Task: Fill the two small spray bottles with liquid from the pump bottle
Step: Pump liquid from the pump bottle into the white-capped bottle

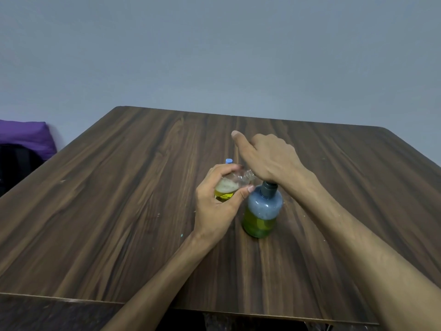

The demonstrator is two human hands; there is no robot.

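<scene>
Item one: my left hand (216, 206) pinches a small clear plastic spray bottle (232, 185), uncapped, tilted, holding frothy yellow liquid. Item two: round pump bottle (261, 211), blue-tinted, green-yellow liquid, upright on the wood-grain table (119, 199). My right hand (267, 158) presses its pump, fingers curled. I read no labels.

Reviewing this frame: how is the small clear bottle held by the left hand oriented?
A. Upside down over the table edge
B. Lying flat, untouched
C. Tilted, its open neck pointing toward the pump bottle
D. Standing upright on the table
C: the left hand grips the small spray bottle tilted, its uncapped neck aimed toward the pump bottle, whose pump head the right hand covers.
</scene>
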